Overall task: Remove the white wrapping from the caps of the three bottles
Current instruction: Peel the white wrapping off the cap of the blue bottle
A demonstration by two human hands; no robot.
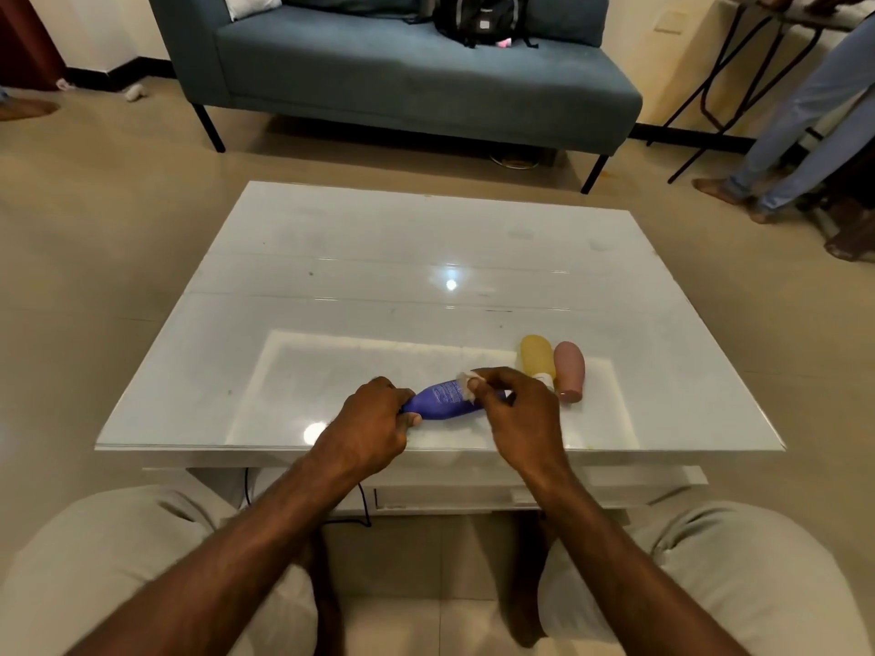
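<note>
Wrapping (467,384), white and crumpled, shows as a small tuft between the thumb and fingertips of the right grip (516,409), which is curled tight and pinches it at the cap end of the blue bottle (442,399). The left grip (374,419) is curled round the opposite, base end of that bottle, fingers over the top and thumb underneath. It holds the bottle low over the near part of the glossy white surface (331,286); whether the bottle touches the surface cannot be told.

The bottle's long axis runs across the person's front, left to right and slightly away, so the cap points into the right grip while the left braces the base. The cap itself is hidden behind the right fingers, so how much wrapping has come loose cannot be told.

The step in hand looks to be stripping the blue bottle's cap, and the move turns on that axis. A pull by the right grip to the right, along the bottle's length and away from the left grip, should draw the wrapping off while the left holds firm.

The yellow bottle (536,356) and pink bottle (569,366) lie side by side just beyond the right grip, caps toward the person. A bit of white shows at the yellow one's cap; the pink one's cap looks bare, though it is small in view. The right grip is the nearer to both
</note>
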